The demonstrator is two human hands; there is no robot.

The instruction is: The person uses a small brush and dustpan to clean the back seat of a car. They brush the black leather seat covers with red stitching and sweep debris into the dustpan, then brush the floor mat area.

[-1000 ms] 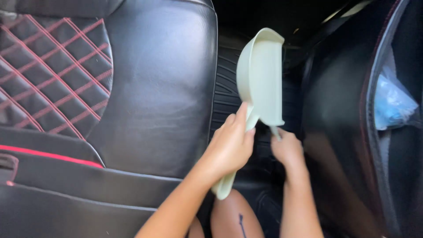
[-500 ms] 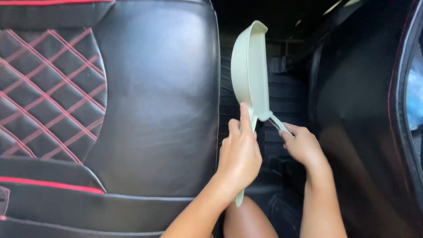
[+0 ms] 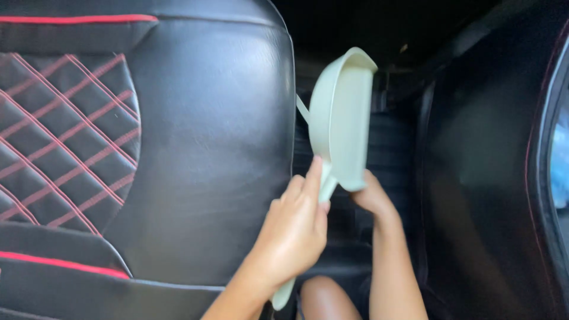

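Observation:
My left hand (image 3: 293, 228) is shut around the handle of a pale green dustpan (image 3: 341, 118) and holds it upright, its open side facing right. The pan hangs in the gap beside a black leather car seat (image 3: 195, 148). My right hand (image 3: 373, 198) is just below the pan's lower edge, touching it, with its fingers hidden behind the pan. A thin pale strip (image 3: 302, 109) sticks out from behind the pan's left rim. I cannot tell what it belongs to.
The seat has a red-stitched diamond panel (image 3: 65, 142) at the left. A ribbed black floor mat (image 3: 391, 148) lies behind the pan. A dark door panel (image 3: 474, 178) closes the right side. My knee (image 3: 323, 299) shows at the bottom.
The dustpan has turned and shifted slightly right, so more of its inside shows. My right hand has moved up under the pan, and the thin thing it held is no longer visible.

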